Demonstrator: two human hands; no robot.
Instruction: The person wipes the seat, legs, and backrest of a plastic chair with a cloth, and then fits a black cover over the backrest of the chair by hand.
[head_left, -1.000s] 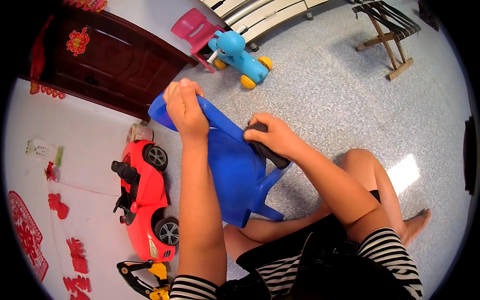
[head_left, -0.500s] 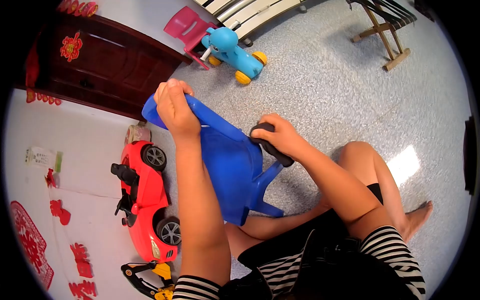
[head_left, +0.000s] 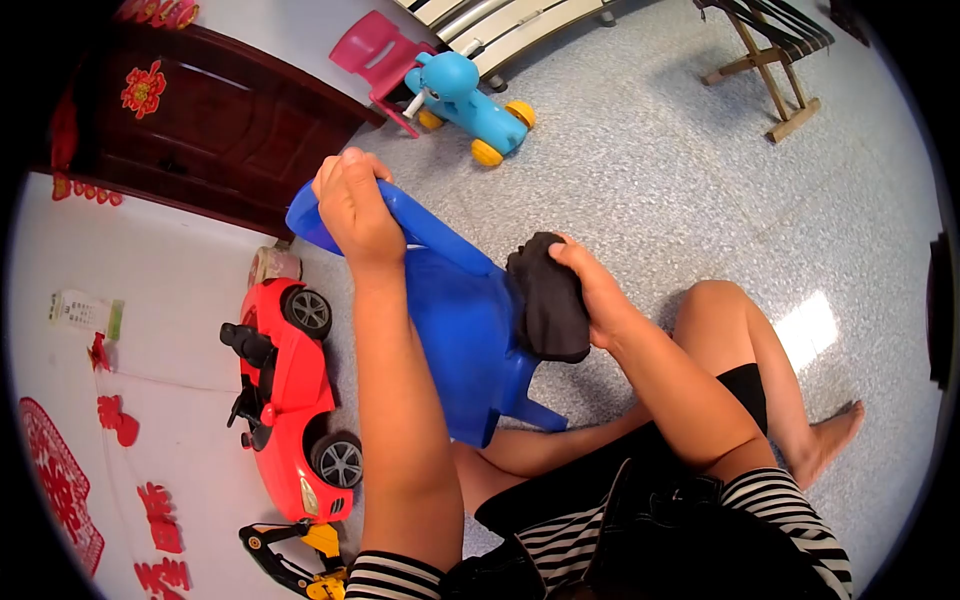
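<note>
A small blue plastic chair (head_left: 455, 335) is tilted in front of my crossed legs. My left hand (head_left: 362, 215) is closed around the top of its backrest, the fingertips partly hidden behind the edge. In my right hand (head_left: 597, 292) is a dark cloth (head_left: 550, 300), folded and bunched, its broad side turned toward me. The cloth is beside the chair's right edge and covers part of it; I cannot tell whether they touch. One chair leg (head_left: 533, 408) sticks out below the cloth.
At left, a red toy car (head_left: 295, 400) stands by the wall, with a yellow toy excavator (head_left: 322, 555) below. Toward the back are a blue ride-on toy (head_left: 470, 105), a pink chair (head_left: 383, 58) and a dark red door (head_left: 215, 120). A folding wooden stool (head_left: 775, 65) stands far right.
My right hand has turned and shifted slightly right and down, so the cloth shows its broad side instead of a narrow roll. My left hand keeps its hold on the chair.
</note>
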